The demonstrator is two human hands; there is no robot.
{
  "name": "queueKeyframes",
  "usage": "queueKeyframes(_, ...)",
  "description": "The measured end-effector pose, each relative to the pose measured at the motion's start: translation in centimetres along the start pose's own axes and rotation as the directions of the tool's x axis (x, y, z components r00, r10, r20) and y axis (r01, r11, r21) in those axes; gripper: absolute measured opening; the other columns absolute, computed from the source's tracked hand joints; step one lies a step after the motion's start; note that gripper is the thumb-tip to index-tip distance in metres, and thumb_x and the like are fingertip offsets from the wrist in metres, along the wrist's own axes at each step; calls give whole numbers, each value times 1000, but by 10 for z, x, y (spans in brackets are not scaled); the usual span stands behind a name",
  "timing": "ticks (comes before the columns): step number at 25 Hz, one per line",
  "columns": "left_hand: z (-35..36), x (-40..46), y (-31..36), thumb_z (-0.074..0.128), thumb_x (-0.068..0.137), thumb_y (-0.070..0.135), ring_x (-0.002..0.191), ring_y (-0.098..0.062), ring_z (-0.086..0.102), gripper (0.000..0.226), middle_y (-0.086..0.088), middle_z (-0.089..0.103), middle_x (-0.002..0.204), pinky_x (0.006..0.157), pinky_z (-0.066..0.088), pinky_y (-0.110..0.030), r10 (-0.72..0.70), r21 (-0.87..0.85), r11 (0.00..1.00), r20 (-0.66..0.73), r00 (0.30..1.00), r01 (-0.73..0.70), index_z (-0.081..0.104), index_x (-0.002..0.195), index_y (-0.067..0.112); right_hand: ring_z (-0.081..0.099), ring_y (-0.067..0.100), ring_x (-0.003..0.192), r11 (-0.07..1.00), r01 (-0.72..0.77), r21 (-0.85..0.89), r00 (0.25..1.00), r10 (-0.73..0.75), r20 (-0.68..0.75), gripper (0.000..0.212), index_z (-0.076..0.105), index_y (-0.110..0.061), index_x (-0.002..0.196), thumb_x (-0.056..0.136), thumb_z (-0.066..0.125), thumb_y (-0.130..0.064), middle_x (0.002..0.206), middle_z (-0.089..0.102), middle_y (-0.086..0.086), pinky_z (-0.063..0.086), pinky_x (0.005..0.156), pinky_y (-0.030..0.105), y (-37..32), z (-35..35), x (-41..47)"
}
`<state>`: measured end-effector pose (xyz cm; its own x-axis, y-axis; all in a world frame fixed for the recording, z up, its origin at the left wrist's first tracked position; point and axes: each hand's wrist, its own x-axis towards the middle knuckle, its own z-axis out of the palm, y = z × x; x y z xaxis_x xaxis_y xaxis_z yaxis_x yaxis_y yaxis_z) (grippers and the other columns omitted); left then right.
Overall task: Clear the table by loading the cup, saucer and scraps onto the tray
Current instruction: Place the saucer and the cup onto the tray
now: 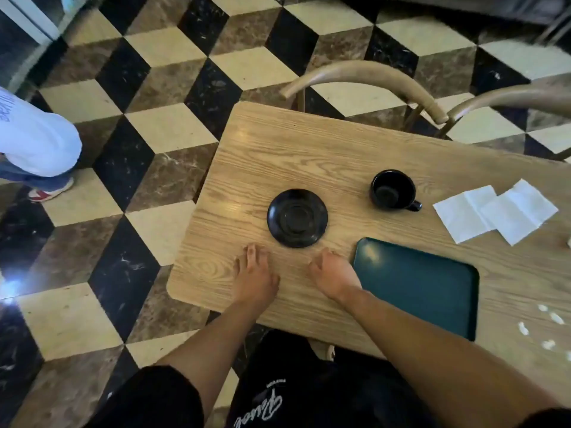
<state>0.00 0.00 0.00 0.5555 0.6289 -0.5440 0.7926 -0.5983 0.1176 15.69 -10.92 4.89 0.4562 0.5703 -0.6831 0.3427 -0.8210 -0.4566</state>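
Both hands rest empty on the table (278,143) at lower centre, the left hand (254,274) flat, the right hand (332,274) loosely curled. Nothing is on the tray (432,291) yet. The saucer (297,217) just above them looks the natural first lift: pinch its rim and carry it level, rightward.

Black cup (392,189) and saucer (297,217), dark green tray (432,291), white napkins (494,211), pale wood-grain worktop (278,149), black-cream-brown cube-patterned floor (154,118).

A cube-patterned floor (154,125) of cream, brown and black marble tiles is spreading under a pale wooden table (278,156). Two curved-back chairs (370,75) are standing at its far side. Glare is glinting off the tiles at left.
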Motion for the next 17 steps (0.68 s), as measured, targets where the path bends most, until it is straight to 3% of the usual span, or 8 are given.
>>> queueKeyframes(2, 3, 22, -10, 43, 93, 46, 156, -37, 12, 82, -19, 13, 169, 127, 12, -52, -8, -31, 1000, -76, 997, 5, 16, 161, 7, 64, 35, 110, 972, -108, 208, 989, 127, -78, 32, 64, -7, 117, 102, 48, -31, 116, 69, 14, 50, 92, 37, -6, 2, 26)
queueKeyframes(4, 12, 35, -15, 35, 89, 48, 157, -38, 8, 87, -21, 13, 169, 127, 6, -56, 28, -31, 999, -125, 992, -32, 17, 161, 2, 71, 29, 101, 859, -239, 453, 942, 318, -105, 37, 64, -13, 120, 98, 54, -41, 106, 75, 7, 56, 91, 39, -11, 0, 47)
queueKeyframes(6, 33, 40, -14, 35, 90, 45, 158, -37, 2, 86, -23, 11, 169, 127, 0, -57, 75, -16, 997, -177, 981, -79, 16, 161, -1, 75, 23, 91, 745, -265, 612, 907, 409, -105, 37, 63, -19, 119, 93, 60, -46, 99, 77, 0, 61, 87, 45, -7, 7, 68)
queueKeyframes(8, 45, 44, -15, 37, 89, 42, 158, -38, 2, 87, -25, 12, 169, 127, -4, -57, 87, 0, 996, -249, 965, -89, 18, 160, -3, 77, 20, 82, 690, -244, 681, 888, 441, -128, 24, 63, -23, 109, 94, 64, -42, 93, 77, -3, 64, 79, 44, -10, 8, 78)
queueKeyframes(11, 51, 46, -15, 42, 87, 41, 158, -38, 1, 89, -25, 11, 169, 126, -8, -55, 85, -7, 996, -298, 951, -92, 17, 160, -4, 78, 18, 74, 615, -224, 757, 874, 469, -123, 15, 64, -15, 108, 99, 65, -27, 96, 75, 2, 65, 64, 33, -8, 8, 86)
queueKeyframes(14, 53, 47, -14, 44, 87, 41, 158, -40, 5, 88, -26, 14, 168, 126, -1, -59, 86, -11, 995, -323, 943, -95, 20, 159, -4, 75, 10, 61, 638, -191, 746, 883, 444, -154, 11, 65, -8, 104, 102, 61, -18, 91, 74, 1, 64, 61, 26, -10, 10, 84)
queueKeyframes(17, 56, 47, -14, 41, 87, 43, 158, -40, 7, 87, -26, 15, 168, 126, 5, -62, 84, 6, 996, -336, 938, -88, 21, 159, -3, 75, 8, 59, 671, -174, 721, 892, 418, -174, 17, 60, -11, 88, 103, 59, -19, 86, 75, 2, 58, 55, 18, -3, 5, 71)
